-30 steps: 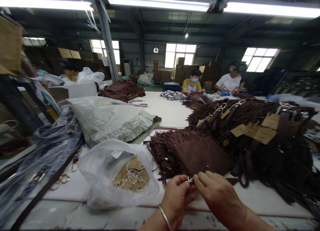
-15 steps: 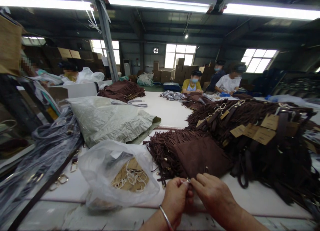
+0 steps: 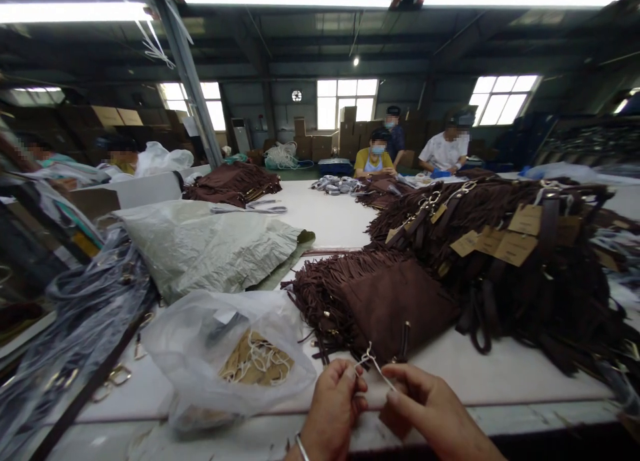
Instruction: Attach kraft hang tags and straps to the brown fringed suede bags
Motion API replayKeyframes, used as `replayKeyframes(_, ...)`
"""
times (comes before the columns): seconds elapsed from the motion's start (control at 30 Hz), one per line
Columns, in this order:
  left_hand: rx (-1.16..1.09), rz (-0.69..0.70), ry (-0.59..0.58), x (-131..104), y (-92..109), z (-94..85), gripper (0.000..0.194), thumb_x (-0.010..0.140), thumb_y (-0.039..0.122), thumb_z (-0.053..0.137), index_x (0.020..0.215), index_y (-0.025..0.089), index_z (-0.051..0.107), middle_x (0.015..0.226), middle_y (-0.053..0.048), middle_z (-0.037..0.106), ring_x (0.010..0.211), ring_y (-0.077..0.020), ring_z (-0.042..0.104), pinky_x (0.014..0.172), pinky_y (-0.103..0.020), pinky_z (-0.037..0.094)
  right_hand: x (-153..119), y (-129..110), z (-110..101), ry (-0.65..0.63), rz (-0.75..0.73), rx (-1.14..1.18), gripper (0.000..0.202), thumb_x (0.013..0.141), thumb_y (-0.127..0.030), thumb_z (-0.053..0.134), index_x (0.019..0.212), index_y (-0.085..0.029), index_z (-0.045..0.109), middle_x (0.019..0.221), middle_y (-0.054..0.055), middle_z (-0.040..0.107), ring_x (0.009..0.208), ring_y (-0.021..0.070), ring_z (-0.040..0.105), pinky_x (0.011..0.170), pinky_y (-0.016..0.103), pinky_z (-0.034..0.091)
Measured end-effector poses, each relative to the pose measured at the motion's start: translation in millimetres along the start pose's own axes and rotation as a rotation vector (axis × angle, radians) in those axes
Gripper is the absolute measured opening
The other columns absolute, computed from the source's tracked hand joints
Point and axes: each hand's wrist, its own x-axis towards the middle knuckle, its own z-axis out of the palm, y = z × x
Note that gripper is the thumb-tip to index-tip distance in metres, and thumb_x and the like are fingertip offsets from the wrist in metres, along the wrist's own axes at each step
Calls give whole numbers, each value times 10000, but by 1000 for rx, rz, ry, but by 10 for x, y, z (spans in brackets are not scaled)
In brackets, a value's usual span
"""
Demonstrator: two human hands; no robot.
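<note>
A thin white string [image 3: 369, 356] is stretched between my two hands, with a small loop standing up in its middle. My left hand [image 3: 337, 401], a bangle on its wrist, pinches one side of the string. The other side is pinched by my right hand [image 3: 425, 401], and a brown tag [image 3: 394, 421] hangs just below its fingers. Right beyond my hands lies a brown fringed bag [image 3: 387, 301] with a zipper pull. To the left, an open clear plastic bag [image 3: 175, 348] holds brown tags [image 3: 253, 364] with white strings.
A large pile of brown fringed bags [image 3: 500, 248] with tags covers the right side. Grey-green wrapping [image 3: 210, 241] lies at the left, beside plastic-wrapped straps [image 3: 95, 301]. More brown bags [image 3: 233, 181] sit farther back. Several people work beyond the white table [image 3: 330, 224].
The string is now spread into a visible loop, and a tag shows below my right hand. My hands have moved slightly down and apart. The camera view has shifted a little.
</note>
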Motion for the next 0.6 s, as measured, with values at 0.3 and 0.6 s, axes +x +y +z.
replayKeyframes(0.3,-129,29,-61,-86,226,217,435,681,415,830,862,180,512,745,27,580,545,-55,479,478,-170,350,-10,242,243,14,166,382,647,717,-476,718,1266,-187,532,730,-23,652,471,137,581,446,252,440)
replayKeyframes(0.6,319,-166,38,-82,-23,111,494,607,523,797,800,201,476,458,112,386,370,-39,260,375,-179,216,-28,252,148,86,-146,-68,261,809,-306,511,836,-219,755,811,29,692,801,200,643,733,310,506)
